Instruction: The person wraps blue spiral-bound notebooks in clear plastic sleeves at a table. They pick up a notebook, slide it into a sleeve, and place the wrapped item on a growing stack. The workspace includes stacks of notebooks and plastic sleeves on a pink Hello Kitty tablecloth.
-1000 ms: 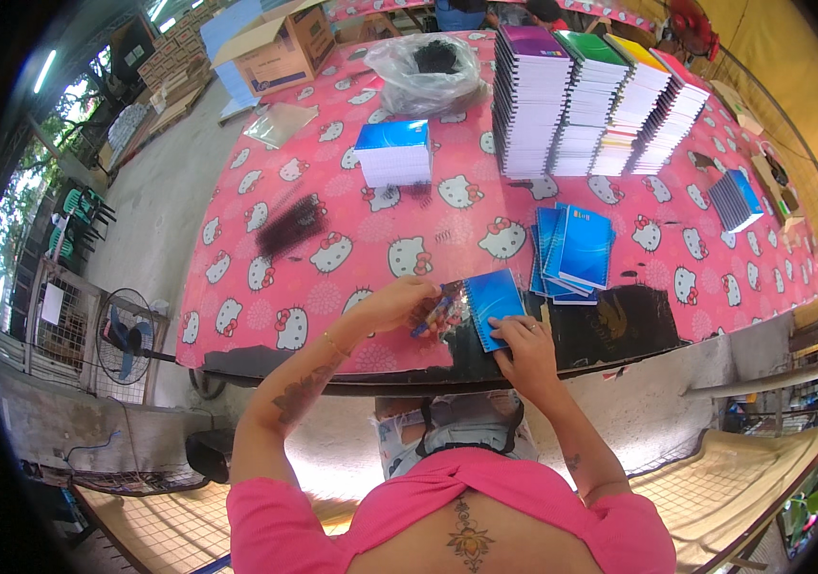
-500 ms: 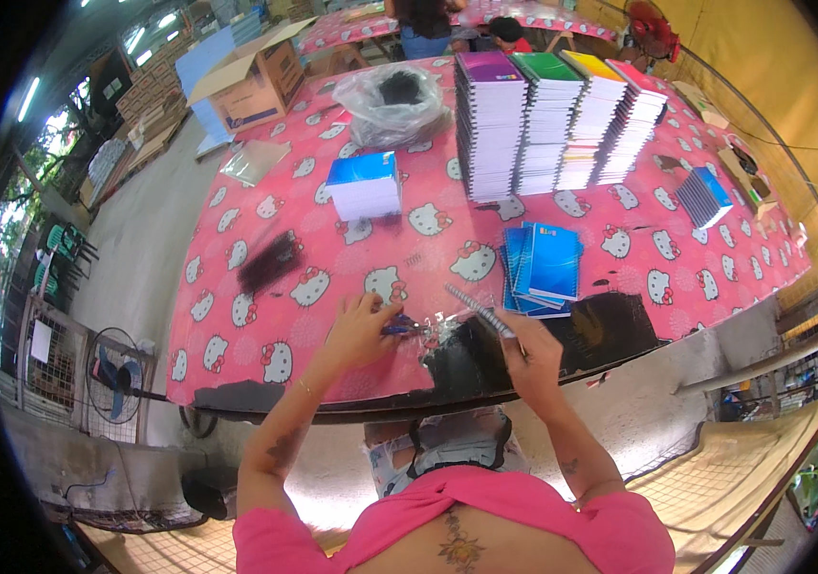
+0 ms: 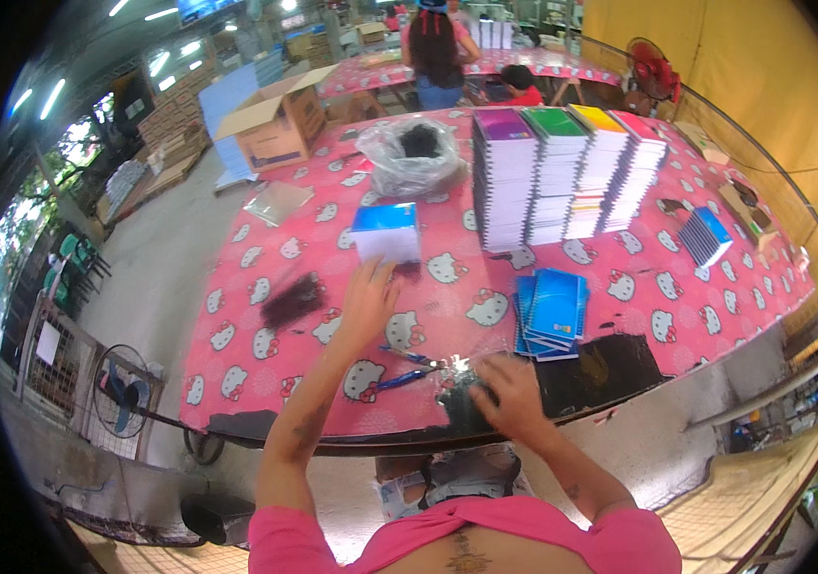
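Note:
My left hand (image 3: 369, 292) reaches forward with its fingers stretched out, fingertips at the near side of a short stack of blue-covered, white-edged books (image 3: 385, 232). Whether it touches the stack I cannot tell. My right hand (image 3: 509, 394), a little blurred, hovers over the table's near edge with fingers apart and nothing visible in it. Between my hands lies a pair of blue-handled pliers (image 3: 407, 379), its handles spread. Just beyond my right hand is a loose pile of blue spiral notebooks (image 3: 552, 311).
Tall stacks of purple, green, yellow and red spiral notebooks (image 3: 506, 182) stand farther back. A clear plastic bag (image 3: 409, 172) holds something black. Beyond it is an open cardboard box (image 3: 280, 129). More blue notebooks (image 3: 705, 236) sit at right. Other people (image 3: 436, 57) are at the far table.
My left hand has let go of the pliers and reached toward the short stack. My right hand no longer holds the spiral notebook. The view has tilted up, showing more background.

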Motion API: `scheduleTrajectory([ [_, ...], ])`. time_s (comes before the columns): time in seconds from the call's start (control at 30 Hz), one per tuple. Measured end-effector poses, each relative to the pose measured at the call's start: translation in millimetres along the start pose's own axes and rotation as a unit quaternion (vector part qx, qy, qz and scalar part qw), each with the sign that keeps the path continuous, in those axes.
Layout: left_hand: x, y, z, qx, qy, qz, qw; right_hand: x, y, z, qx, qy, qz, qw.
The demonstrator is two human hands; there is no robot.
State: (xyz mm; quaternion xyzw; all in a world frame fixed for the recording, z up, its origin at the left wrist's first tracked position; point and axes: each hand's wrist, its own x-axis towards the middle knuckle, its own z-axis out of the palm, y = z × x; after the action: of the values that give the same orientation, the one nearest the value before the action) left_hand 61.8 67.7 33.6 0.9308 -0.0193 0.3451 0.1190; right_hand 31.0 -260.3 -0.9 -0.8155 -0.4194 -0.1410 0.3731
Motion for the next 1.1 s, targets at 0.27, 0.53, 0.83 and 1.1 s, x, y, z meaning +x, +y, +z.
scheduleTrajectory([
  [0.27,65,-109,24,0.095,-0.018,0.040,0.995,-10,-20,27,0.028,-0.002,0.035,0.999],
  [0.53,59,3,-8,0.070,0.093,0.046,0.992,-13,-8,27,0.068,0.094,0.065,0.991],
  [0.83,-96,160,-13,-0.208,-0.075,0.028,0.975,-26,20,9,0.313,0.082,0.214,0.922],
  [1.1,-91,-34,-14,0.088,0.082,-0.142,0.983,-27,22,4,0.321,0.063,0.218,0.920],
])
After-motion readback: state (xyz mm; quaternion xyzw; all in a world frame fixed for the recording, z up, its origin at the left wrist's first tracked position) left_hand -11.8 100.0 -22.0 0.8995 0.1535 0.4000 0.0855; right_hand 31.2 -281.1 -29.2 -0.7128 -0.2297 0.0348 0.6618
